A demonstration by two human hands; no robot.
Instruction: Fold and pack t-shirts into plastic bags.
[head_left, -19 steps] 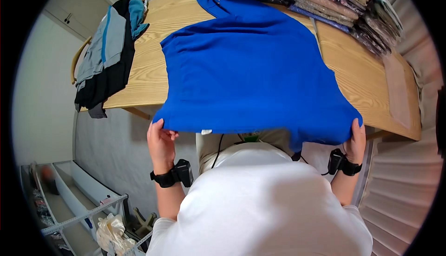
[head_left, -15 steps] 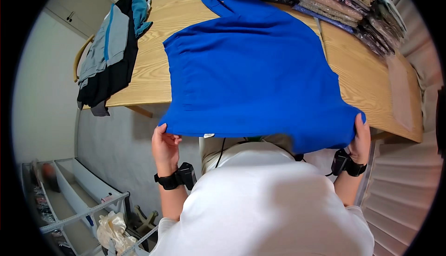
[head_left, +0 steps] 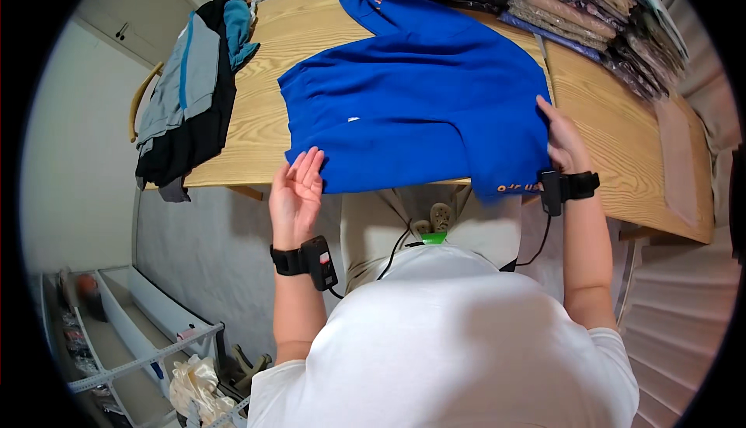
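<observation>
We have the blue garment (head_left: 420, 109) spread flat across the wooden table (head_left: 614, 140), its near hem hanging a little over the edge at six o'clock. Our left hand (head_left: 297, 195) is open, palm up, fingertips just at the hem's seven o'clock corner and gripping nothing. Our right hand (head_left: 566, 142) lies flat on the cloth's four o'clock edge, seemingly pinning it smooth, with stacked bagged clothes (head_left: 559, 0) at one o'clock.
</observation>
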